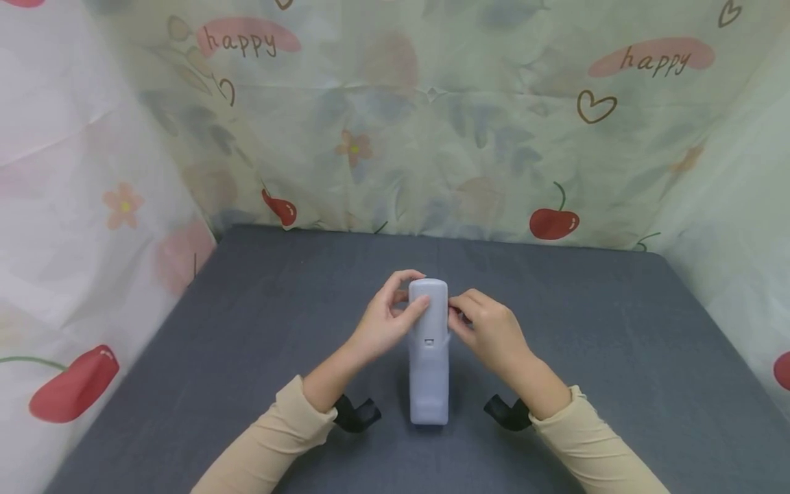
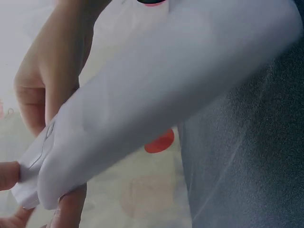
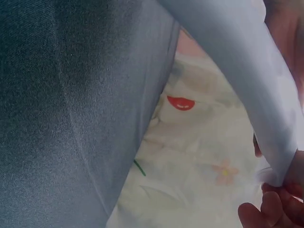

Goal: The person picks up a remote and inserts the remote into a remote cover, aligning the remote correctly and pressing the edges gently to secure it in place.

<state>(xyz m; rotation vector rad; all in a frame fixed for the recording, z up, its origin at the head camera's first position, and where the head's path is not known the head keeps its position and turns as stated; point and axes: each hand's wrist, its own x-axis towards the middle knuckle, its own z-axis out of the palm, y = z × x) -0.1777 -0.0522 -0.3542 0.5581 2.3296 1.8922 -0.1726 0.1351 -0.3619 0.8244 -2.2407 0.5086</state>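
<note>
A long white remote control (image 1: 428,384) stands lengthwise in front of me, its back with a small latch facing me. Around its middle, thin translucent edges flare out at the sides, like the rim of a clear sleeve (image 1: 448,341). My left hand (image 1: 385,319) grips the far end, thumb across the back and fingers round the top. On the right edge, my right hand (image 1: 494,333) pinches close to that same end with curled fingers. The left wrist view shows the remote control (image 2: 142,90) slanting across, its narrow tip between fingers. Some right fingertips are hidden behind it.
Both hands work over a dark grey cloth-covered table (image 1: 308,274). A printed curtain (image 1: 395,158) with cherries and flowers hangs behind and at both sides. Black straps (image 1: 356,415) sit at the wrists, below beige sleeves (image 1: 265,439).
</note>
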